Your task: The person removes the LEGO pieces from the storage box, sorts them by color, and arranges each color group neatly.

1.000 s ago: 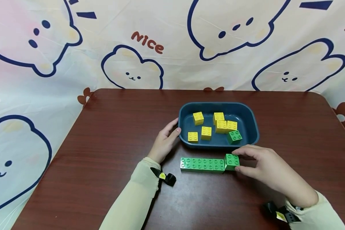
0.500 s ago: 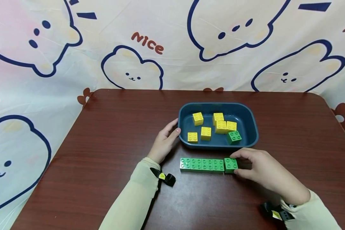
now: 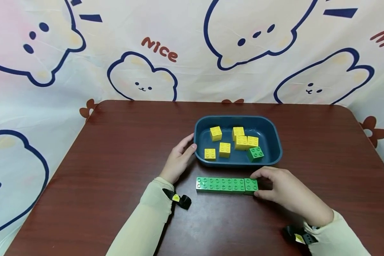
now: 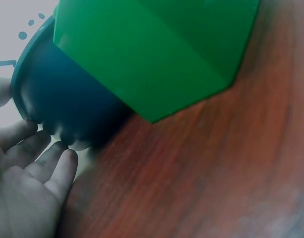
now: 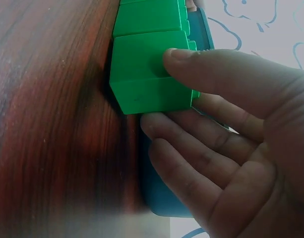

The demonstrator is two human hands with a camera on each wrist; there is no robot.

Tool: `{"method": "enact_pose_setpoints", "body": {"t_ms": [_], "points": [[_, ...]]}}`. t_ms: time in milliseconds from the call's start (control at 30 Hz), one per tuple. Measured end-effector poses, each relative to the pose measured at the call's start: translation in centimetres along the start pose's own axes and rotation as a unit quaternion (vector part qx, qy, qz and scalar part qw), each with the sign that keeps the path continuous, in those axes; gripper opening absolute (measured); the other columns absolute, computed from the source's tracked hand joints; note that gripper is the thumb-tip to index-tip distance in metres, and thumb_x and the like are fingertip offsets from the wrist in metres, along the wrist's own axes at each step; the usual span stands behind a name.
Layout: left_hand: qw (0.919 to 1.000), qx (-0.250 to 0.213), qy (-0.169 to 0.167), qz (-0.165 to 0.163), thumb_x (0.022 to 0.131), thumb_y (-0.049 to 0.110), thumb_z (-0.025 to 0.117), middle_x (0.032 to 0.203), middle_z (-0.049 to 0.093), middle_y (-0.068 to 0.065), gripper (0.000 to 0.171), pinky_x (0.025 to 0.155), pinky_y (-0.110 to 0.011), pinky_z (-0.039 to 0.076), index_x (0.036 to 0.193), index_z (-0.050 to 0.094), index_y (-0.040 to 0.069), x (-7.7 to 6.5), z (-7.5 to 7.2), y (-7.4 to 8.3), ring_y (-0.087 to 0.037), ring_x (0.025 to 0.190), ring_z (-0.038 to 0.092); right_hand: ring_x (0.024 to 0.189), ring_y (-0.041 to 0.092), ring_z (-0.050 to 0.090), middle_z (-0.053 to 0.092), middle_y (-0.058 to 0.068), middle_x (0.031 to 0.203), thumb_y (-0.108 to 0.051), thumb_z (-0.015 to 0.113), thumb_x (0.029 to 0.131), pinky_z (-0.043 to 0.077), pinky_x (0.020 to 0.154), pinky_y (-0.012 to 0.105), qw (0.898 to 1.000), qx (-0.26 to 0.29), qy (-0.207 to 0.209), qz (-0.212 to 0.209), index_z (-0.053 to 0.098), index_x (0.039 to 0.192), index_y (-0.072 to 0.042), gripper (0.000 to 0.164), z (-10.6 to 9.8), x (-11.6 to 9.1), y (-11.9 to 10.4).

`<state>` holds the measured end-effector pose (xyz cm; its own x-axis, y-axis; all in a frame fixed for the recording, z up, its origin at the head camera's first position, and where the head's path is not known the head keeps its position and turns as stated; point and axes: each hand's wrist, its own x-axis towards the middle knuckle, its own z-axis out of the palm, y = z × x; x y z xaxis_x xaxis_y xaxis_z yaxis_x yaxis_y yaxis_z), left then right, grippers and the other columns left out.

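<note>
My right hand (image 3: 289,190) pinches a green toy building brick (image 3: 251,185) between thumb and fingertips. That brick sits at the right end of a straight row of green bricks (image 3: 220,185) on the table, level with them and seemingly touching. In the right wrist view my thumb (image 5: 191,62) presses the brick's near side. My left hand (image 3: 176,160) rests its fingertips against the outer left end of a blue tray (image 3: 276,145); the left wrist view shows its fingers (image 4: 62,171) fairly straight at the wall. Inside the tray lie several yellow bricks (image 3: 224,149) and one green brick (image 3: 255,153).
The brown wooden table (image 3: 131,142) extends around the tray and the row. A cartoon-printed cloth (image 3: 192,81) hangs behind its far edge. Black straps with small devices (image 3: 185,202) sit on both wrists. The brick row lies just in front of the tray.
My right hand has lowered the green brick and moved it left against the row's end. The left hand stays at the tray. The head view has shifted slightly.
</note>
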<state>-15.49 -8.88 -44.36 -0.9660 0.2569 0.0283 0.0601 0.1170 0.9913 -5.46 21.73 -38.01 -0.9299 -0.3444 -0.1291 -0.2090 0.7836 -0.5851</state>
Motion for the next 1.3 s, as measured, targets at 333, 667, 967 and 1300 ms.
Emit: {"method": "enact_pose_setpoints", "body": {"t_ms": [333,667,967,1300], "points": [[1.0000,0.004,0.003,-0.003,0.105,0.025,0.054,0.150,0.049,0.005,0.046,0.114,-0.039,0.035,0.150,0.048,0.018,0.0,-0.3,-0.1,-0.010,0.140,0.041,0.095,0.015,0.063,0.069,-0.005,0.107,-0.018,0.087,0.079,0.054,0.082,0.040,1.000,0.014,-0.010,0.004,0.071,0.109,-0.018,0.034,0.2,0.3,-0.1],[1.0000,-0.007,-0.001,0.007,0.105,0.027,0.055,0.151,0.048,0.000,0.047,0.115,-0.043,0.033,0.150,0.048,0.016,0.2,-0.2,-0.1,-0.014,0.142,0.039,0.097,0.015,0.064,0.069,-0.005,0.108,-0.017,0.087,0.079,0.055,0.083,0.042,1.000,0.023,-0.010,0.009,0.070,0.109,-0.018,0.034,0.2,0.3,-0.1],[1.0000,0.001,0.000,0.000,0.105,0.029,0.055,0.150,0.049,0.005,0.046,0.115,-0.040,0.033,0.150,0.049,0.019,0.1,-0.1,-0.1,-0.011,0.141,0.039,0.102,0.018,0.063,0.068,-0.002,0.114,-0.021,0.087,0.079,0.055,0.086,0.045,0.999,0.025,-0.012,0.021,0.071,0.113,-0.018,0.038,-0.1,0.0,-0.2],[1.0000,0.000,-0.002,0.000,0.105,0.029,0.055,0.151,0.047,0.003,0.047,0.116,-0.041,0.032,0.150,0.048,0.018,0.0,-0.1,-0.1,-0.013,0.143,0.036,0.101,0.018,0.067,0.070,-0.002,0.112,-0.021,0.086,0.080,0.057,0.085,0.043,0.999,0.043,0.023,0.008,0.071,0.115,-0.015,0.038,-0.9,-0.7,-0.6]]}}
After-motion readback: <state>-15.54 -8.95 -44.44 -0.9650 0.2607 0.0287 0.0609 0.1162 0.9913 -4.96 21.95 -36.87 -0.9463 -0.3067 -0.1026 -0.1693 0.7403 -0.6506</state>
